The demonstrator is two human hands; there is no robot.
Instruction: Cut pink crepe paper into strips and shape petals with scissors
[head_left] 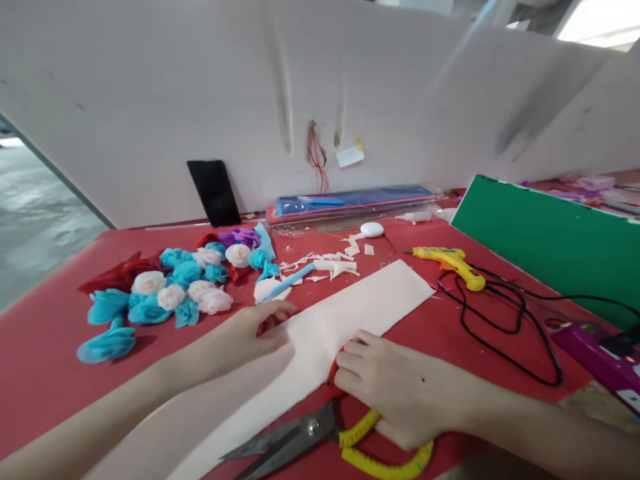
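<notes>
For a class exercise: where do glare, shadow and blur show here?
In the head view, the upper-right bright patch is washed out; glare glints on the clear plastic packaging; shadow falls on the white paper by the left hand; the far-left floor looks blurred.

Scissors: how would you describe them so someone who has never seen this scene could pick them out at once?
On the red table, find the long pale strip running diagonally. By its near edge, partly beneath the right hand, are the scissors, blades pointing left. The glue gun is yellow too, but only the scissors pair yellow handles with two grey blades.
</notes>
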